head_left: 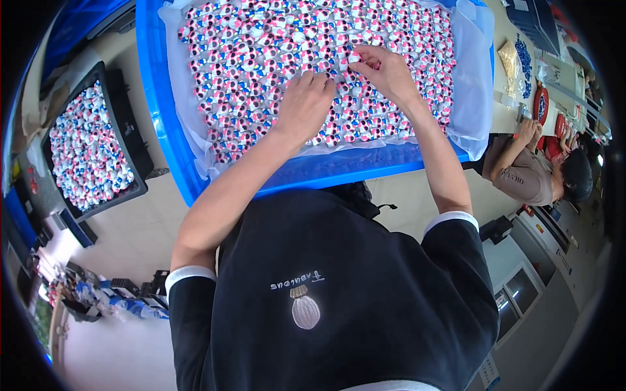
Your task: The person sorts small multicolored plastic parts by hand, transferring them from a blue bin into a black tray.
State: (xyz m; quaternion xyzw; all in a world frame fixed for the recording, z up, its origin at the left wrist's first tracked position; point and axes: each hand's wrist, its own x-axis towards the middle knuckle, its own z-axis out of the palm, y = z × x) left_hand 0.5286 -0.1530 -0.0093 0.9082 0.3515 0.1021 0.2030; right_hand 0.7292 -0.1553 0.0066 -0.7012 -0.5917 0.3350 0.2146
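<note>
A wide blue tub [156, 98], lined with thin white sheeting [473, 85], is filled with rows of small figurines [254, 65] in white, pink, blue and black. Thumb and fingertips of my right hand [389, 75] pinch one pink-and-white figurine [354, 58] just over the rows. To its left, my left hand [304, 107] reaches down among the figurines with its fingers bent and close together. Whatever sits under those fingertips is hidden by the hand.
On the left stands a black crate [134, 140] heaped with similar figurines. At the right, a seated person [528, 173] works at a table [505, 117] holding a red tray [540, 103] and small blue parts [523, 65]. Boxes and bags [124, 296] lie at lower left.
</note>
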